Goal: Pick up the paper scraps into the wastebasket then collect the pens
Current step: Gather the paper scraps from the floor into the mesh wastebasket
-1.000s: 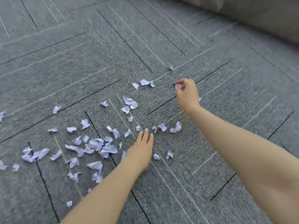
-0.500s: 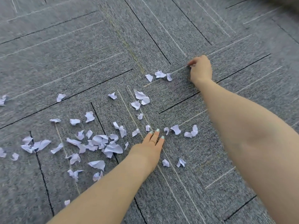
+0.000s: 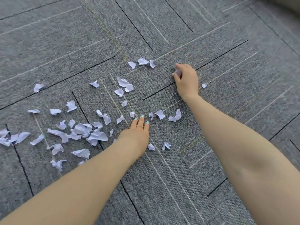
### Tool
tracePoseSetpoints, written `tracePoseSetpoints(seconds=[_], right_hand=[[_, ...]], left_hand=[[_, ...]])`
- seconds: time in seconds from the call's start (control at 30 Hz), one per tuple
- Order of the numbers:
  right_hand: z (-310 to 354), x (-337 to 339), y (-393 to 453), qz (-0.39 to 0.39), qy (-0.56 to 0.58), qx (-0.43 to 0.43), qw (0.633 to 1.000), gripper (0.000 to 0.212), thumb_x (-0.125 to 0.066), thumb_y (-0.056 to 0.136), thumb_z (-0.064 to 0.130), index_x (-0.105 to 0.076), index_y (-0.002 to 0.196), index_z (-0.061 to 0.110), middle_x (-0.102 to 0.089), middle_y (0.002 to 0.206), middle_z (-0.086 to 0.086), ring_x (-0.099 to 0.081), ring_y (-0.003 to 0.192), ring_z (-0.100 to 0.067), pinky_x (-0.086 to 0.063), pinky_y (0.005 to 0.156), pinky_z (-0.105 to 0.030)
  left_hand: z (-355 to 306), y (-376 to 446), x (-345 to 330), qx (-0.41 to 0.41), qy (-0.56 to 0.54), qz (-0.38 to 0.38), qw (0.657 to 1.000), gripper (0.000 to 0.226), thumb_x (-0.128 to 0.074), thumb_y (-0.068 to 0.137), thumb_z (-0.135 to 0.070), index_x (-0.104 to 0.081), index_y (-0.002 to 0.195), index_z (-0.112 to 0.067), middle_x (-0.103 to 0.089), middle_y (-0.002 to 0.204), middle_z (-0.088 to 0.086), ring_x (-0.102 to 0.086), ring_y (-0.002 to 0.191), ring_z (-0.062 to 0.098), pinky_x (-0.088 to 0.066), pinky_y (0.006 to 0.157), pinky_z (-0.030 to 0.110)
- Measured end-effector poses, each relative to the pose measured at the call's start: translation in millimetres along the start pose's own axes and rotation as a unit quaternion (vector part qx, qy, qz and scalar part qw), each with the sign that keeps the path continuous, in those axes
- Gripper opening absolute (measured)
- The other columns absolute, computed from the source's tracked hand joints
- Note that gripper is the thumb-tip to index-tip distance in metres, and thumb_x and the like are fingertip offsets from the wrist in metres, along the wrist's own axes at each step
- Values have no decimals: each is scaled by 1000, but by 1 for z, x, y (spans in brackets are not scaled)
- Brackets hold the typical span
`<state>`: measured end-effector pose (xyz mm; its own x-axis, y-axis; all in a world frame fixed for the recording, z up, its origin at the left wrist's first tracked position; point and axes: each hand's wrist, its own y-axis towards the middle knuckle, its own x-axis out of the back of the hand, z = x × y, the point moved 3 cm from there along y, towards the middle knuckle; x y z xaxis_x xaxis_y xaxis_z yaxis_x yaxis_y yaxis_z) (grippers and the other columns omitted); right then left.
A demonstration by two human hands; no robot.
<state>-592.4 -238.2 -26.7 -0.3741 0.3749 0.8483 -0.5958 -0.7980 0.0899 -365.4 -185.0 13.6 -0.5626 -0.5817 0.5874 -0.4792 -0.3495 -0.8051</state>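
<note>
The right hand [image 3: 186, 80] was observed right of centre in the upper half of the frame, knuckles up, fingers curled and pinched together on a small paper scrap [image 3: 177, 72], held just above the carpet [image 3: 227, 111]. The right forearm was extended from the lower right corner. The left hand [image 3: 136, 135] was laid palm down on the carpet near the frame centre, fingers straight and close together, nothing gripped; a ring was noted on one finger. The left forearm entered from the lower left.

Loose paper scraps [image 3: 90, 133] were recorded spread on the carpet, densest at the left of the frame, with a cluster of three [image 3: 142, 61] above centre, a few between the two hands, and one single scrap [image 3: 204, 85] just right of the right hand. Some scraps were partly covered by the left wrist. No more than a white edge of the pinched scrap could be made out between the fingers. The upper right corner was blurred and could not be identified.

Compared with 0.5 s earlier, the right hand was found lower and nearer the centre of the frame, withdrawn from the pale carpet line. The left hand was unchanged in pose and place.
</note>
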Motion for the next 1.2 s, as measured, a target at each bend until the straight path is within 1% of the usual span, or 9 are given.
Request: tracePoseSetpoints(seconds=[0.17, 0.27, 0.37, 0.5, 0.63, 0.83, 0.93, 1.07, 1.2], right_hand=[[6, 8, -7, 4, 4, 25, 1000, 24, -45, 93, 5, -66, 104, 8, -64, 108, -7, -56, 104, -22, -42, 86, -27], [-5, 29, -18, -120, 76, -56, 988, 24, -39, 92, 3, -63, 96, 7, -62, 96, -5, -53, 90, -17, -41, 86, -31], [-32, 47, -34, -199, 36, -151, 968, 24, -32, 94, 13, -56, 95, 13, -57, 77, 5, -50, 71, -14, -31, 87, -32], [-61, 40, -44, -113, -102, -190, 970, 28, -35, 94, 40, -49, 99, 15, -61, 80, 0, -55, 74, -23, -28, 81, -36], [-62, 36, -41, -104, -138, -184, 968, 25, -39, 95, 36, -48, 92, 14, -61, 83, -3, -56, 76, -27, -28, 76, -36], [-35, 26, -37, -125, -19, -171, 977, 19, -32, 98, 23, -34, 83, 14, -39, 74, 0, -37, 65, -20, -30, 77, -35], [-2, 22, -22, -162, 15, -144, 976, 17, -34, 97, 24, -34, 83, 16, -41, 75, 0, -35, 65, -17, -24, 75, -30], [-18, 41, -13, -191, 20, -168, 967, 25, -38, 94, 39, -42, 103, 16, -50, 86, 7, -47, 77, -13, -19, 81, -27], [-49, 45, -33, -105, -27, -175, 979, 51, -47, 86, 54, -45, 122, 19, -57, 116, 6, -52, 99, -10, -22, 93, -32]], left_hand=[[-1, -1, 5, -1, 11, 6, 1000, 83, -35, 85, 16, 16, 146, -7, 26, 153, 11, 11, 144, 29, -35, 107, 45], [-1, -2, 2, -1, 12, 4, 1000, 85, -36, 83, 17, 17, 145, -7, 27, 152, 11, 12, 144, 29, -37, 106, 45], [-1, -3, -2, 2, 10, -8, 1000, 88, -36, 82, 19, 20, 145, -8, 30, 151, 11, 13, 143, 29, -42, 101, 44], [-1, -4, -2, 3, 14, -8, 1000, 89, -37, 81, 19, 21, 144, -8, 30, 151, 11, 13, 144, 29, -44, 100, 43], [0, -3, -1, 1, 13, -5, 1000, 90, -38, 81, 18, 21, 145, -9, 30, 151, 10, 13, 144, 28, -42, 101, 44], [2, -3, -6, -12, 0, -21, 1000, 89, -35, 81, 19, 22, 144, -8, 31, 150, 10, 16, 143, 28, -43, 100, 39], [5, -2, -7, -19, -9, -18, 1000, 91, -36, 81, 19, 22, 144, -9, 32, 150, 9, 17, 143, 27, -44, 99, 38], [11, -2, -6, -27, -27, -12, 999, 97, -39, 78, 23, 22, 145, -15, 34, 150, 4, 18, 143, 23, -47, 93, 36], [7, -3, -8, -15, -30, -24, 999, 97, -39, 78, 22, 21, 145, -13, 34, 150, 5, 19, 142, 25, -50, 91, 40]])
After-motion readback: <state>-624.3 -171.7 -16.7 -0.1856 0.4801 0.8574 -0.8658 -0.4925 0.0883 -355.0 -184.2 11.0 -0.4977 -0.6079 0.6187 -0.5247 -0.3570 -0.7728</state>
